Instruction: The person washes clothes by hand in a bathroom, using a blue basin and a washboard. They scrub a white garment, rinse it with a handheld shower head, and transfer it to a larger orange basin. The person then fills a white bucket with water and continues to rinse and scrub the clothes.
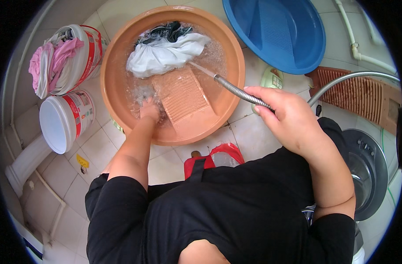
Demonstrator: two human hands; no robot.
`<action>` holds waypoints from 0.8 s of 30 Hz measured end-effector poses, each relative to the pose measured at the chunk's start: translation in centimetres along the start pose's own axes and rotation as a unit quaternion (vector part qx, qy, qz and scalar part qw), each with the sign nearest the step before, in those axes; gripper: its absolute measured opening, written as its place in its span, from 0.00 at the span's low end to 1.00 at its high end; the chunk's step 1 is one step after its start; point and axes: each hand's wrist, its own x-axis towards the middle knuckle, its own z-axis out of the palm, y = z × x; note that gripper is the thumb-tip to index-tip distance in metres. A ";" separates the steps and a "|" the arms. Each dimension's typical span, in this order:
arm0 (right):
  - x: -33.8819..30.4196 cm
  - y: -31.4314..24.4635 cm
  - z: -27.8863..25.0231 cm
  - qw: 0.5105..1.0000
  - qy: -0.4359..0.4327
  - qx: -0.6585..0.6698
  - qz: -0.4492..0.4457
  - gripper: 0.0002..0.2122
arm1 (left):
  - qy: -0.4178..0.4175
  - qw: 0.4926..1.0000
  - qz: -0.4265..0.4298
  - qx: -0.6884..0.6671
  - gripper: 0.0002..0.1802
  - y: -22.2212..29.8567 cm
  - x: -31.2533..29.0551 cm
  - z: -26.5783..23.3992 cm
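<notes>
Rinse step, by the look of it: right hand (283, 115), fingers wrapped around the metal hose (236, 90), feeds the orange basin (121, 48) on the floor. Left hand (149, 110) is submerged beside the washboard (181, 99); finger state unclear. Next, probably working the white cloth (163, 55).

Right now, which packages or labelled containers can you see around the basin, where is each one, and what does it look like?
Upper white bucket: left of the orange basin, tipped, red-banded label, stuffed with pink and white cloth.
Lower white bucket: below the first, on its side, red-and-white label, mouth facing the camera.
Pale green package: on the floor tiles right of the basin, small label panel.
Red bag: just below the basin's near rim.
</notes>
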 end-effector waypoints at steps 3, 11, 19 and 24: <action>-0.1 -0.1 -0.1 1.000 0.009 -0.001 -0.005 0.13 | -0.102 0.962 -0.111 -0.226 0.25 -2.5 1.8 -2.2; -0.6 0.1 -0.2 1.000 0.011 0.009 0.000 0.12 | -0.001 0.842 0.188 -0.506 0.15 6.9 -3.1 -9.7; -0.9 0.6 -0.6 1.000 0.012 0.012 -0.005 0.13 | 0.298 0.939 -0.026 -0.172 0.18 8.0 0.0 -6.1; -1.1 0.8 -0.5 1.000 -0.005 -0.017 0.004 0.14 | 0.098 0.944 -0.144 -0.282 0.25 11.3 0.3 -8.5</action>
